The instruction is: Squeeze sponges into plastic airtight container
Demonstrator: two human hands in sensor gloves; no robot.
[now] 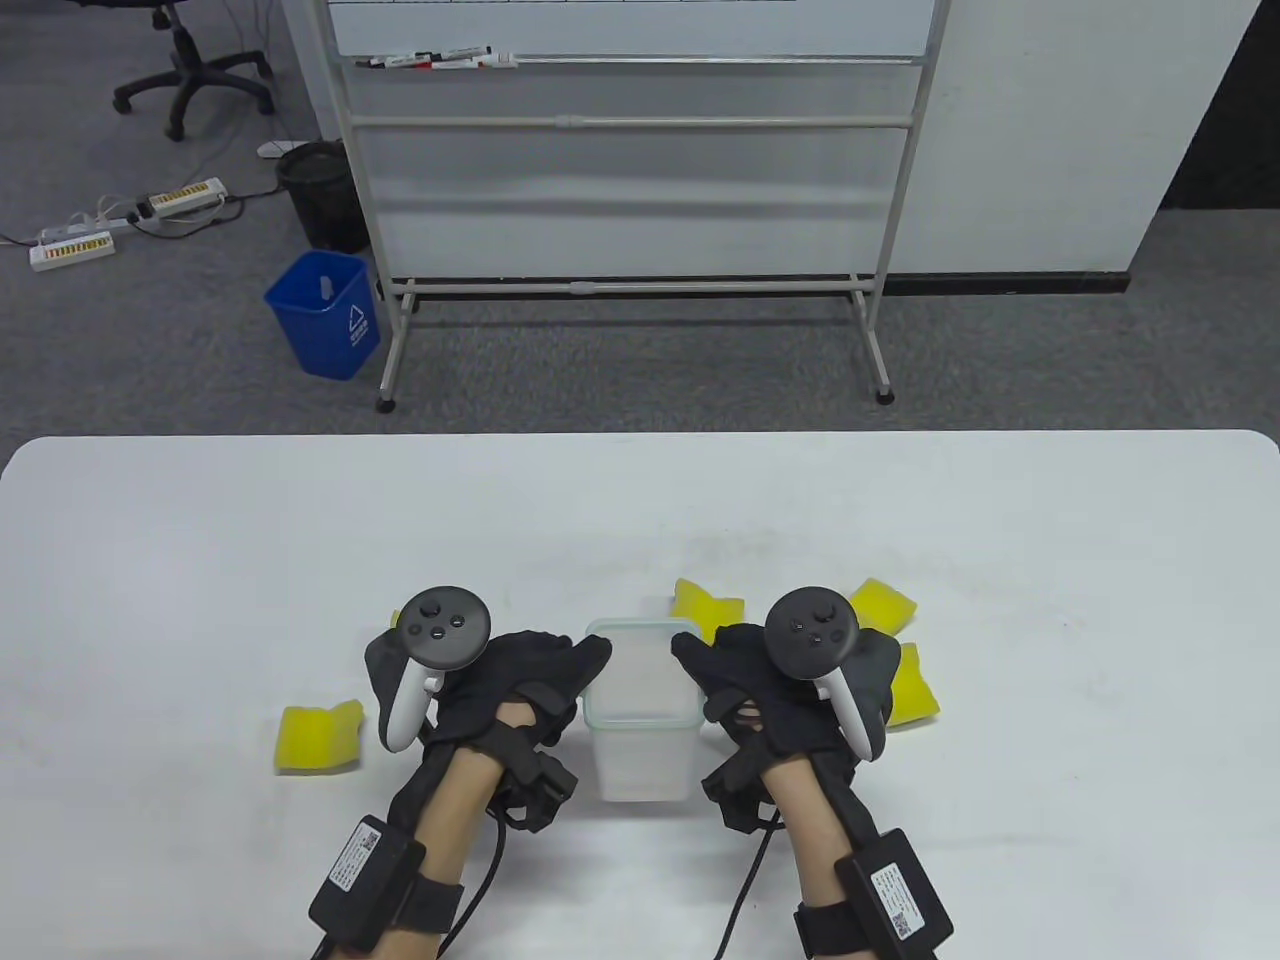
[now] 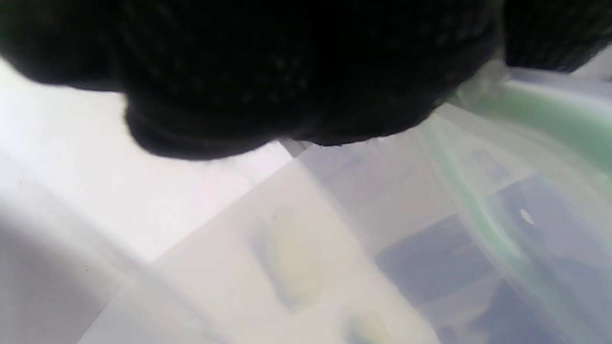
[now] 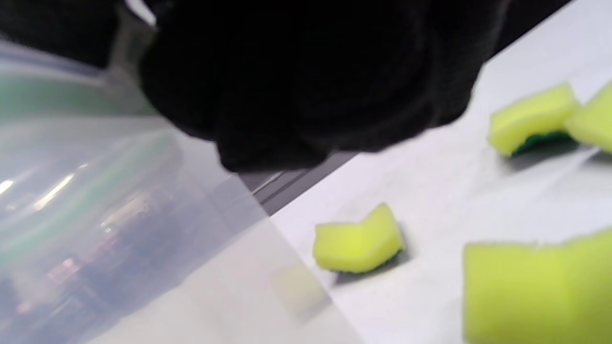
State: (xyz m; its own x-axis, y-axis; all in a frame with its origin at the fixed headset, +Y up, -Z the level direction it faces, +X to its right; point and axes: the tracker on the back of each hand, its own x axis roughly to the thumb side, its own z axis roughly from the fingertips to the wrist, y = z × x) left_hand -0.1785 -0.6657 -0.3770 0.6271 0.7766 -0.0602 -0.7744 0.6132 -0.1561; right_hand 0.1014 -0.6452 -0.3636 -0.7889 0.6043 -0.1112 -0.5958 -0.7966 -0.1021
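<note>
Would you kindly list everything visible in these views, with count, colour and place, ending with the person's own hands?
container: one, clear plastic with a green-edged rim, open, near table centre, between the hands.
sponges: four, yellow; one left of the left hand, three on the right: behind the container, behind the right hand, right of it.
table: one, white.
whiteboard stand: one, grey-framed, on the floor beyond the table.
markers: several, on its tray.
bins: blue, black, on the floor.
power strips: two, white, on the floor.
office chair: one, black, far left.
left hand: black glove, against the container's left side.
right hand: black glove, against its right side.
</note>
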